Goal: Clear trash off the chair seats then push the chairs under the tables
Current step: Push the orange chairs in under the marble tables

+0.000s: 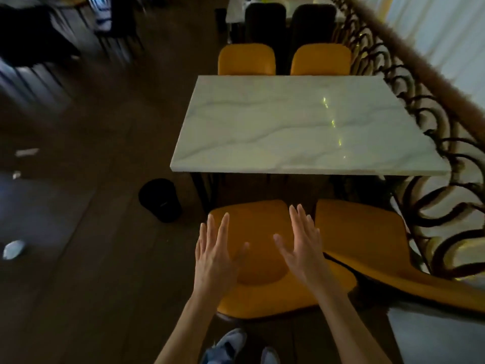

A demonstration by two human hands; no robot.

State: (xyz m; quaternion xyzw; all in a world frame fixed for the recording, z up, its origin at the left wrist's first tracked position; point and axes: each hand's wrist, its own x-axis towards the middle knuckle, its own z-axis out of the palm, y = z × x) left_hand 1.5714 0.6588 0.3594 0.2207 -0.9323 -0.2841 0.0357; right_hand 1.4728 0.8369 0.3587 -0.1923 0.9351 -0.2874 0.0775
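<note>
An orange chair stands in front of me, facing a white marble table, its seat bare. My left hand and my right hand are both held over the seat with fingers straight and spread, holding nothing. A second orange chair stands to the right, turned at an angle. Both chairs are pulled out from the table. Two more orange chairs sit at the table's far side.
A black bin stands on the dark floor left of the table. Crumpled white scraps lie on the floor at far left. A curled metal railing runs along the right. My shoes are below the chair.
</note>
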